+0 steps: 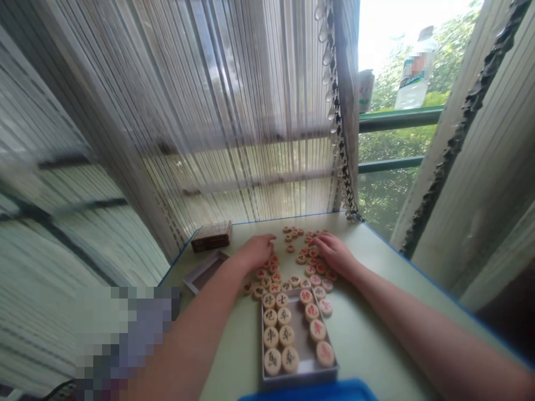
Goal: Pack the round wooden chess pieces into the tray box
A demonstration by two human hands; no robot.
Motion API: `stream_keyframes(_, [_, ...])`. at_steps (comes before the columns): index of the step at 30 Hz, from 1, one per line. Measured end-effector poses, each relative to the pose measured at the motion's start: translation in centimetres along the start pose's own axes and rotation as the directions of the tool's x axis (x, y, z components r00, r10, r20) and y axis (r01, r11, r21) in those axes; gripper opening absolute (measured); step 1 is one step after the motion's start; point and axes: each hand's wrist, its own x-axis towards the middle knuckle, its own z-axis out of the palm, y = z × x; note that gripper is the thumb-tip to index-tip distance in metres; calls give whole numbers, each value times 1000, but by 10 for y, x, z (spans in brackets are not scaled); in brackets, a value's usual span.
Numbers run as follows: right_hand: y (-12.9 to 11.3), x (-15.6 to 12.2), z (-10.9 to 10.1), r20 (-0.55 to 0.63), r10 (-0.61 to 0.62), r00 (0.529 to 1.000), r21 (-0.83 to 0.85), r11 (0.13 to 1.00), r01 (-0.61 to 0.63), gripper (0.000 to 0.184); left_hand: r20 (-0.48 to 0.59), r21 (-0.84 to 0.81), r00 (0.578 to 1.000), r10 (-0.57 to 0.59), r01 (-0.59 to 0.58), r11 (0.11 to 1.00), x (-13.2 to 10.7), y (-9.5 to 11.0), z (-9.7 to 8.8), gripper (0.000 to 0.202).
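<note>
Round wooden Chinese chess pieces (pixel 290 249), marked in red or black characters, lie scattered on the table (pixel 234 345). An open shallow box (pixel 298 381) stands in front of me. Two columns of black-marked pieces (pixel 271 336) line its left side, and one column of red-marked pieces (pixel 317 329) runs along its right side. My left hand (pixel 258 252) rests at the left edge of the scattered pieces, fingers reaching inward and apart. On the right, my right hand (pixel 335 253) lies over pieces with its fingers stretched out. Some pieces are hidden under the hands.
A grey shallow lid or tray (pixel 193 278) lies left of my left forearm, partly covered. Behind it sits a small brown box (pixel 211 236). Curtains (pixel 251 111) hang beyond the table. A can (pixel 366 91) and a bottle (pixel 415 69) stand on the window rail.
</note>
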Motion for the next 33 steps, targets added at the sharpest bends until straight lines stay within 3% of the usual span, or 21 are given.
stream_keyframes(4, [-5,-6,-4,120,-18,993,-29,999,21,25,-107,107,994,-21,32,994,-26,-10,-1,64])
stream_keyframes(8, [-8,-13,-6,271,-41,962,-60,996,59,36,15,103,999,-41,39,994,-45,-17,14,51])
stream_keyframes(11, [-8,-16,-6,276,-49,960,-59,996,68,51,-21,83,996,-91,93,992,-48,-15,20,68])
stream_keyframes(14, [-8,-17,-4,256,-68,964,-40,996,81,50,-35,30,997,-64,66,997,-46,-11,21,77])
stream_keyframes(20, [-7,-17,-2,222,-136,965,-9,990,142,41,-96,50,995,42,-38,998,-42,-14,22,48])
stream_keyframes(23, [-6,-16,-3,226,-165,960,-11,985,172,38,-124,41,989,82,-77,996,-39,-16,24,45])
stream_keyframes(28, [-4,-16,-2,225,-209,952,-50,973,226,35,-49,62,996,79,-76,995,-38,-12,22,34])
stream_keyframes(33, [-9,-19,-5,220,-227,949,-80,965,249,41,-60,84,993,107,-101,991,-43,0,17,28])
